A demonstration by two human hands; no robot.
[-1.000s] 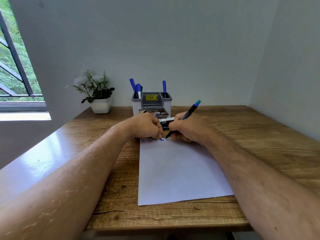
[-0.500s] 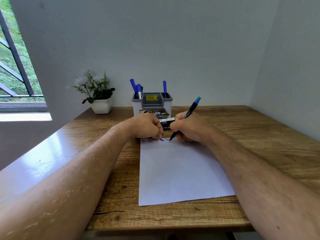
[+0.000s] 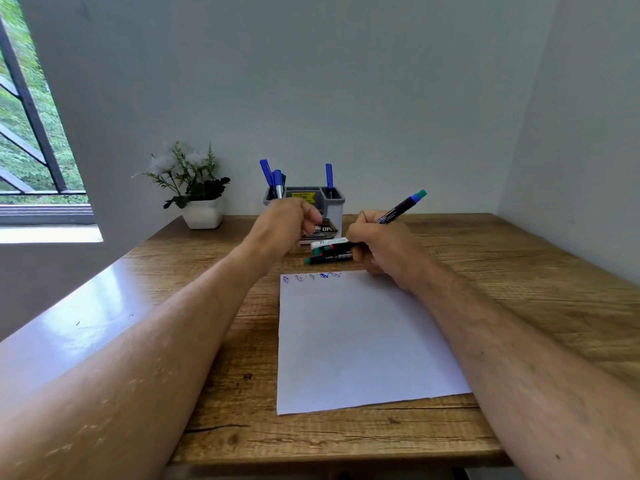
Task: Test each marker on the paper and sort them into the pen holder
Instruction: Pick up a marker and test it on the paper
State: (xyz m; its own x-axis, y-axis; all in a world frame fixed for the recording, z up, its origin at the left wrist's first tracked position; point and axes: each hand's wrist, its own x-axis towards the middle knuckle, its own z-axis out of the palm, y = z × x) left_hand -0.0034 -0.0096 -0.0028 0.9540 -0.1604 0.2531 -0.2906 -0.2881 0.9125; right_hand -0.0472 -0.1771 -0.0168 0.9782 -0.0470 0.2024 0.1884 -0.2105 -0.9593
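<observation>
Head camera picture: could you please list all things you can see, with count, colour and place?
pen holder: one, grey, back of desk by the wall
pens in holder: three visible, blue, two in left slot, one in right
loose markers: three, lying between holder and paper
paper: one, white, desk centre, small scribbles along its top edge
potted plant: one, white pot, back left
desk: one, brown wood
held marker: one, black with teal end
left hand: raised before holder, blurred
right hand: grips held marker

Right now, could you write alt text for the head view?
The right hand grips a marker above a paper with scribbles at its top edge. The left hand hovers before a pen holder; loose markers lie between.
</observation>
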